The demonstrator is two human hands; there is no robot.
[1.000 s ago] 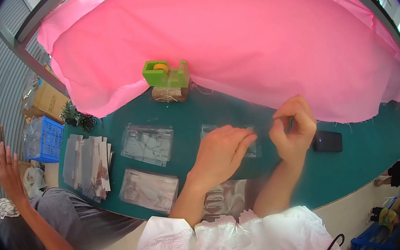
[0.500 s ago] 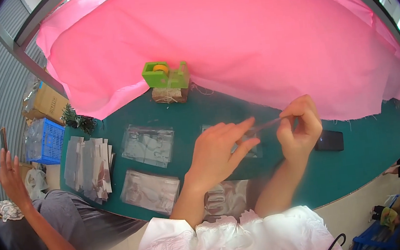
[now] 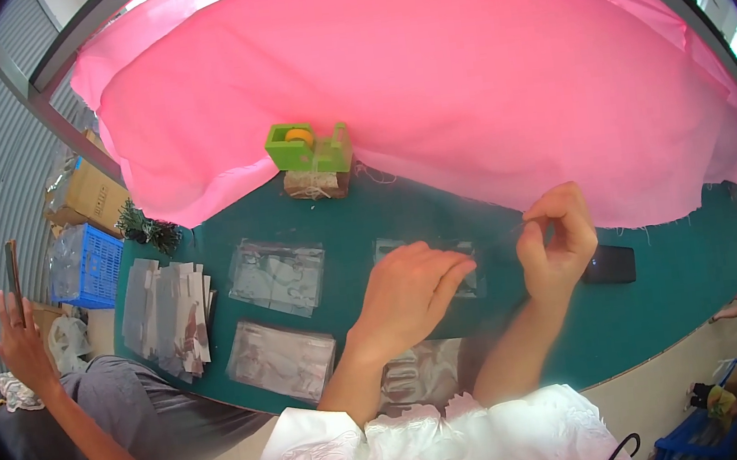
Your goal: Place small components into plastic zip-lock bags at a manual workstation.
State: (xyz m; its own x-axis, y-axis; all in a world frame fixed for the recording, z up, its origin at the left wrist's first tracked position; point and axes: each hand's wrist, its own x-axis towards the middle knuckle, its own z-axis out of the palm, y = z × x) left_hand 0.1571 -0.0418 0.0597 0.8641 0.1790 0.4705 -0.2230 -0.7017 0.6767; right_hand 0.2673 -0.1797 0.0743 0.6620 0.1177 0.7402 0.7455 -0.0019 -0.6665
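My right hand (image 3: 558, 236) is raised over the right half of the green table, thumb and forefinger pinched together. From that pinch a thin, clear strip (image 3: 514, 231) runs faintly leftward; it is hard to make out. My left hand (image 3: 414, 296) is above a clear plastic packet (image 3: 467, 284), its fingers bent and drawn together; what they hold, if anything, is hidden. Near the table's front edge, close to my body, lies another shiny clear packet (image 3: 421, 371). Two piles of clear flat packets, one farther (image 3: 278, 277) and one nearer (image 3: 281, 360), lie left of my left hand.
A green tape dispenser (image 3: 309, 149) stands on a wrapped block (image 3: 316, 185) by the pink cloth (image 3: 425, 87). Stacked grey-white strips (image 3: 167, 312) lie at the left of the green table (image 3: 669, 314). A black box-shaped device (image 3: 610, 265) is at right. Another person's hand (image 3: 26, 355) holds a phone-like object.
My left hand's fingers have drawn in from a spread position. The strip near my right hand shows less clearly. The right hand stays pinched, nearly in place.
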